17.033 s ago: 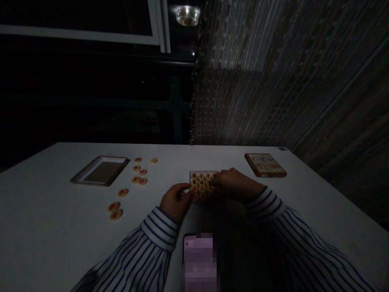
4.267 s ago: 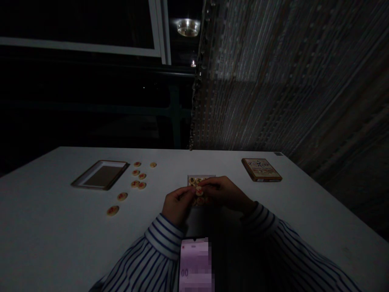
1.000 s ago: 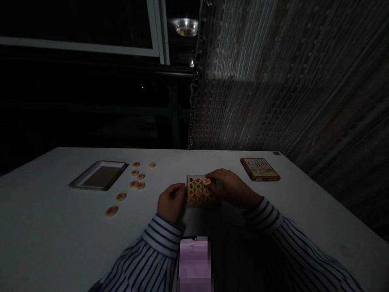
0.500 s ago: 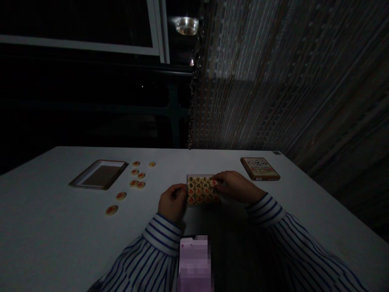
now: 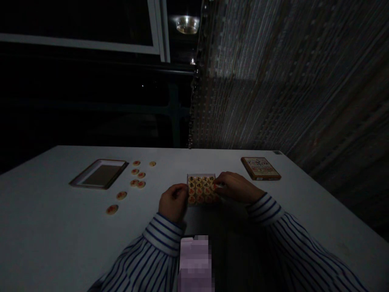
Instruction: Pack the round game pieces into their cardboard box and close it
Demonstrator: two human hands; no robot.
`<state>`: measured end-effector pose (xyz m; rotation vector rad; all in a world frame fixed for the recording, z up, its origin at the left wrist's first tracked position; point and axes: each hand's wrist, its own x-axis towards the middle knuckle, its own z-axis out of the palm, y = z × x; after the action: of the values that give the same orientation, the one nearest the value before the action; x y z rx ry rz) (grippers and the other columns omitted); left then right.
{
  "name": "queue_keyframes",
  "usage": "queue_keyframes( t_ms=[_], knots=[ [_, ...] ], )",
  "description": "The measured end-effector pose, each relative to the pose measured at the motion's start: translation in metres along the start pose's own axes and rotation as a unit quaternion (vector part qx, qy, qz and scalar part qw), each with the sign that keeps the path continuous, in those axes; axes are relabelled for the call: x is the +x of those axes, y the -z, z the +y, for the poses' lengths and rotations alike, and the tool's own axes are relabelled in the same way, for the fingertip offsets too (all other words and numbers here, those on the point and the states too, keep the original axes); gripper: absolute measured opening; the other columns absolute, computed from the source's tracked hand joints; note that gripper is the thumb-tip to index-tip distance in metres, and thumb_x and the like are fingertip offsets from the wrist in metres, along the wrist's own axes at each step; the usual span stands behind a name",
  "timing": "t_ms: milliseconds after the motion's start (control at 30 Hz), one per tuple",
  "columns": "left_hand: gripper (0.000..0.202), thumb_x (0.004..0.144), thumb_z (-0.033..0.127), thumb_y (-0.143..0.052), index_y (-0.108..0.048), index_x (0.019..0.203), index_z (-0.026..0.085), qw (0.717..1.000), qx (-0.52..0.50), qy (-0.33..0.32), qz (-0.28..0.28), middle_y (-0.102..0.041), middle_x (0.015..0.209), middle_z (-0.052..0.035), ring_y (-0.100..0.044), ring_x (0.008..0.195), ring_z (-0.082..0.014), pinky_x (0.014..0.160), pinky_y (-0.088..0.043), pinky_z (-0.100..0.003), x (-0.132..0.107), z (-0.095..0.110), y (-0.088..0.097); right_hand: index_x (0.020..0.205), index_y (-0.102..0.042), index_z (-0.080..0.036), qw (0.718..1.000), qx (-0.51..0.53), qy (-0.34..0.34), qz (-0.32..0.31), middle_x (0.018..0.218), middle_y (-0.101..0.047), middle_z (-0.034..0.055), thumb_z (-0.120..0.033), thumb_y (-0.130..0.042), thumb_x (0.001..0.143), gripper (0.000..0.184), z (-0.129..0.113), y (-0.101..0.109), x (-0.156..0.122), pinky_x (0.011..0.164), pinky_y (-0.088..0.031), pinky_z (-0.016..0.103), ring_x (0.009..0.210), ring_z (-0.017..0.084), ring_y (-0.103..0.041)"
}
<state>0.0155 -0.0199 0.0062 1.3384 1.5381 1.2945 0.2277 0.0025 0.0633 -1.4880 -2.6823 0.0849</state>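
A small box [image 5: 201, 174] of Chinese chess pieces sits on the white table, its round pieces [image 5: 198, 185] laid in rows with black characters at the far side and red ones nearer. My left hand [image 5: 174, 202] is closed at the box's left edge, thumb and fingers against its side. Over the right column, my right hand [image 5: 238, 187] has its fingers closed on a red-marked Chinese chess piece [image 5: 216, 187], which they partly cover. The lower right pieces lie in shadow.
Several loose chess pieces [image 5: 121, 195] lie scattered to the left. Beyond them is an open shallow tray or lid [image 5: 88, 185]. A flat printed box [image 5: 260, 168] rests at right. A pink, pixelated object [image 5: 194, 263] shows at the bottom. A bead curtain [image 5: 237, 101] hangs behind the table.
My right hand's fingertips have moved slightly nearer to me with the red piece, uncovering the black piece in the far right corner. My left hand stays at the box's edge.
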Motion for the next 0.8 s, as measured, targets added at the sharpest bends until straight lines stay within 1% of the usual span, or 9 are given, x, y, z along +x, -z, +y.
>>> queue_keyframes(
  t_ms=[167, 333, 500, 800],
  knots=[
    [0.030, 0.064, 0.039, -0.055, -0.064, 0.077, 0.014, 1.000, -0.005, 0.007, -0.007, -0.065, 0.067, -0.0041, -0.060, 0.066, -0.0168, 0.060, -0.047, -0.026, 0.0004, -0.0027, -0.0012, 0.098, -0.060, -0.020, 1.000, 0.006, 0.002, -0.009, 0.092, -0.060, 0.0066, -0.033, -0.046, 0.079, 0.027, -0.0002, 0.0011, -0.0002, 0.073, -0.037, 0.025, 0.086, 0.018, -0.053],
    [0.028, 0.063, 0.037, -0.055, -0.064, 0.076, 0.013, 1.000, -0.018, 0.019, -0.002, -0.064, 0.064, -0.0037, -0.060, 0.064, -0.0167, 0.058, -0.047, -0.026, -0.0013, 0.0018, -0.0016, 0.099, -0.060, -0.020, 1.000, 0.008, 0.002, -0.004, 0.093, -0.059, 0.0072, -0.035, -0.048, 0.078, 0.028, -0.0006, 0.0012, -0.0006, 0.075, -0.036, 0.025, 0.088, 0.018, -0.052],
    [0.027, 0.061, 0.036, -0.056, -0.065, 0.074, 0.014, 1.000, -0.010, 0.011, 0.001, -0.064, 0.062, -0.0033, -0.060, 0.063, -0.0167, 0.057, -0.047, -0.026, -0.0019, 0.0041, -0.0001, 0.097, -0.061, -0.021, 1.000, 0.017, 0.000, -0.010, 0.093, -0.059, 0.0068, -0.033, -0.050, 0.076, 0.027, -0.0002, 0.0001, -0.0004, 0.075, -0.036, 0.025, 0.088, 0.018, -0.052],
    [0.028, 0.065, 0.037, -0.054, -0.064, 0.078, 0.014, 1.000, 0.004, 0.003, -0.007, -0.065, 0.071, -0.0049, -0.060, 0.067, -0.0168, 0.061, -0.047, -0.027, 0.0002, -0.0045, -0.0015, 0.099, -0.060, -0.021, 1.000, 0.018, -0.004, -0.018, 0.096, -0.058, 0.0073, -0.031, -0.049, 0.076, 0.027, 0.0001, 0.0001, -0.0006, 0.077, -0.036, 0.026, 0.090, 0.018, -0.051]
  ],
)
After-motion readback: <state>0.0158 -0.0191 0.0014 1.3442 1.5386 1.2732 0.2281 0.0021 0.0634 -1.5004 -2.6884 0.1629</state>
